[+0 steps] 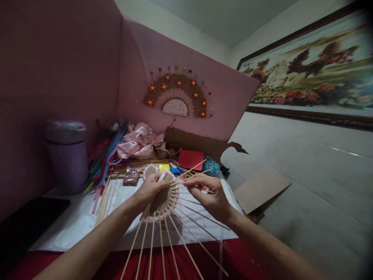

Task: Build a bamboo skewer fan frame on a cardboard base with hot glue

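Observation:
My left hand is closed on a half-round cardboard piece edged in pale pink spotted fabric, thumb on top. Several thin wooden sticks fan out from its curved edge toward me and to the right. At the upper right of the piece, my right hand pinches one of the sticks between thumb and fingers; its fingers partly cover the neighbouring sticks. Behind my left hand a rounded, fabric-edged piece shows in part.
A finished-looking fan decoration with red flowers is pinned to the pink board. Pink spotted cloth, a red square, blue yarn and loose sticks lie on the table. A purple bin stands left.

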Demonstrator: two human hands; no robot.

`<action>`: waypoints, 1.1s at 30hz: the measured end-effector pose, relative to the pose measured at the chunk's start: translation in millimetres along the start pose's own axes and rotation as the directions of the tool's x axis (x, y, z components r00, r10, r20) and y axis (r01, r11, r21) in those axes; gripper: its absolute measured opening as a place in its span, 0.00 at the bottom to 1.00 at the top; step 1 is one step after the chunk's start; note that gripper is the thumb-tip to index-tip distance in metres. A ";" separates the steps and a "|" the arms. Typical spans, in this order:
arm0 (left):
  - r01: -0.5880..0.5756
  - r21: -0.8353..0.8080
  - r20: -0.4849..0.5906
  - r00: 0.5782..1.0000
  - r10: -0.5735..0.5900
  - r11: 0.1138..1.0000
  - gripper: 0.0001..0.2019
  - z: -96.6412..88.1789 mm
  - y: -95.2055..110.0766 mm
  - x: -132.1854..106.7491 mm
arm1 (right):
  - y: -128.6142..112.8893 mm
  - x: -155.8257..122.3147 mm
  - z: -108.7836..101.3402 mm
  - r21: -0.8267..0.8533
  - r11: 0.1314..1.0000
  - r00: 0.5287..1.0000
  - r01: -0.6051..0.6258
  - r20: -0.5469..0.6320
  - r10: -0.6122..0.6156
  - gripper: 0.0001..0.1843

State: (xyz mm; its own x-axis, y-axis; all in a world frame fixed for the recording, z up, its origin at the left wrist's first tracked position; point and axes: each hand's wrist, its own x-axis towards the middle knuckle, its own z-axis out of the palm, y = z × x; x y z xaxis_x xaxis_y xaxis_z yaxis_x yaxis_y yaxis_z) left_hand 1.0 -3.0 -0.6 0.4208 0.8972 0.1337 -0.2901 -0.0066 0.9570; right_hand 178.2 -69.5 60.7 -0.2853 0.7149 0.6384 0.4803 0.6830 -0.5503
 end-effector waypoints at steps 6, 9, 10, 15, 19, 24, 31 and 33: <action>0.012 0.011 0.001 1.000 -0.012 1.000 0.07 0.4 -1.3 1.0 | 1.5 2.5 0.1 0.084 0.989 0.992 -0.124 0.016 0.123 0.06; -0.017 0.021 0.008 1.000 0.017 1.000 0.07 1.9 -0.4 0.9 | 4.2 4.0 2.5 0.080 0.992 0.995 -0.097 0.005 0.097 0.06; -0.020 0.018 0.014 1.000 0.019 1.000 0.07 2.3 -0.1 0.8 | 5.0 4.6 3.2 0.086 0.992 0.995 -0.095 -0.002 0.096 0.06; -0.002 0.014 -0.006 1.000 0.002 1.000 0.08 1.3 -0.8 2.1 | 5.2 8.1 0.3 0.159 0.978 0.990 -0.132 -0.029 0.138 0.06; -0.001 0.029 -0.033 0.999 0.001 1.000 0.07 -1.0 -2.9 4.2 | 5.7 9.3 -2.9 0.164 0.959 0.973 -0.230 0.026 0.228 0.06; -0.001 0.049 -0.013 1.000 0.002 0.999 0.08 0.3 -1.8 2.4 | 8.9 9.0 0.8 0.201 0.942 0.962 -0.269 0.002 0.274 0.06; -0.025 0.038 -0.012 1.000 0.025 0.999 0.07 0.2 -2.2 3.5 | 12.0 10.7 5.1 0.207 0.947 0.968 -0.247 0.013 0.249 0.05; -0.026 0.039 -0.005 1.000 0.027 0.999 0.07 -0.2 -2.7 3.8 | 14.4 11.4 6.4 0.199 0.950 0.970 -0.240 0.010 0.243 0.06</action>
State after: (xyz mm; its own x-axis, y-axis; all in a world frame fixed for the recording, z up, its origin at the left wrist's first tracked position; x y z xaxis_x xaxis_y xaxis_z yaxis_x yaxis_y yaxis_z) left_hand 3.2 0.5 -2.7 0.4089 0.8988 0.1578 -0.2672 -0.0474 0.9625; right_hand 176.5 -50.5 56.6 -0.1683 0.8610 0.4799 0.3596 0.5069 -0.7834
